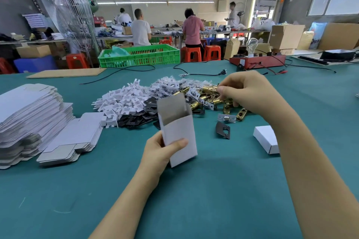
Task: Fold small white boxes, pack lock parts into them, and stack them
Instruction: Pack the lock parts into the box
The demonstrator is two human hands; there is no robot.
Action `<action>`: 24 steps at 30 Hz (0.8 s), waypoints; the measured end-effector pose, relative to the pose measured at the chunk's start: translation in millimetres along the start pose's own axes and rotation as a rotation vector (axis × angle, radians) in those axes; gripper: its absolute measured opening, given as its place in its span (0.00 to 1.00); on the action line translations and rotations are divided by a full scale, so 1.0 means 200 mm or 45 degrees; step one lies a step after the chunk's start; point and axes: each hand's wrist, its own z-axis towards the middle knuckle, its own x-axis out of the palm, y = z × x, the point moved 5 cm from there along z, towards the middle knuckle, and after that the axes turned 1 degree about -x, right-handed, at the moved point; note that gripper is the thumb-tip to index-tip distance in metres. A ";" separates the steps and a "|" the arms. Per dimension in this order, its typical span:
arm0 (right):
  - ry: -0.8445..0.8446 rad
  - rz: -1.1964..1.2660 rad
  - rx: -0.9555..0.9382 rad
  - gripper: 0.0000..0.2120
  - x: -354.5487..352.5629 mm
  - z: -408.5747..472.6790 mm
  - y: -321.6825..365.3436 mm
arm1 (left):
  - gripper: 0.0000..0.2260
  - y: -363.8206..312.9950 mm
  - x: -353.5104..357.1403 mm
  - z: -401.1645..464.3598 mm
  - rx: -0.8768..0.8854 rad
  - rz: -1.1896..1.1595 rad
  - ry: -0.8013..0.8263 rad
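Note:
My left hand grips a small white box upright above the green table, its top flap open and its grey inside showing. My right hand reaches into the pile of brass latch parts with curled fingers that pinch a brass latch. One closed white box lies on the table right of centre, partly behind my right forearm. A black plate and a loose latch lie between the box and the pile.
Stacks of flat white box blanks fill the left side. White plastic pieces, black plates and bagged screws are heaped at centre. A red tester with a bulb, cables and a green crate stand behind. Several people work at far tables.

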 end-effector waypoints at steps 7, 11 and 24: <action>0.040 -0.013 0.359 0.17 0.05 0.01 -0.32 | 0.09 0.02 -0.09 0.03 0.069 -0.029 -0.281; 0.014 0.009 0.485 0.25 0.17 0.00 -0.46 | 0.09 0.03 -0.07 0.04 0.072 0.104 -0.253; 0.117 -0.053 0.421 0.16 0.49 0.12 -0.51 | 0.10 0.03 -0.08 0.05 0.032 0.069 -0.254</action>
